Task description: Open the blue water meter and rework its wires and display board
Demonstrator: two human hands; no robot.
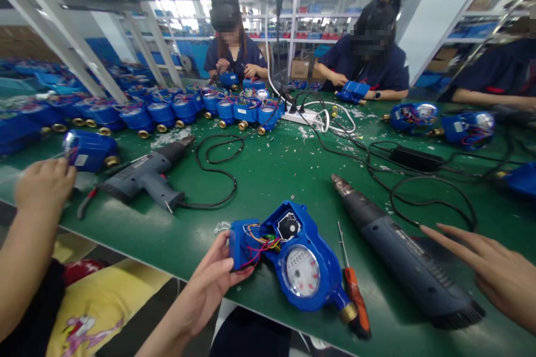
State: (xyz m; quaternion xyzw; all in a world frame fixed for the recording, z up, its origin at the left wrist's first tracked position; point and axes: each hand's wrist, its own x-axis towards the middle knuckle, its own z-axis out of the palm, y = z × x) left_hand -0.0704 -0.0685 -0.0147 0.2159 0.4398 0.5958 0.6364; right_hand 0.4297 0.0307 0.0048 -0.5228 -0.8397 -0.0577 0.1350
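A blue water meter (330, 268) with a round white dial and a brass fitting lies in front of me on the green bench. Its blue cover (239, 248) is swung out to the left, joined to the body by coloured wires. My left hand (209, 279) grips that cover between thumb and fingers. On the right, my right hand (489, 268) is open, fingers stretched out beside a grey-blue heat gun (402, 256); whether it touches the gun I cannot tell. Between the meter and the heat gun lies an orange-handled screwdriver (355, 295).
A second heat gun (146, 175) lies at left, near a co-worker's hand (46, 184) at another meter (90, 150). Several meters (161, 114) line the back left. A power strip (301, 115) and black cables (435, 201) cross the bench. Other people sit opposite.
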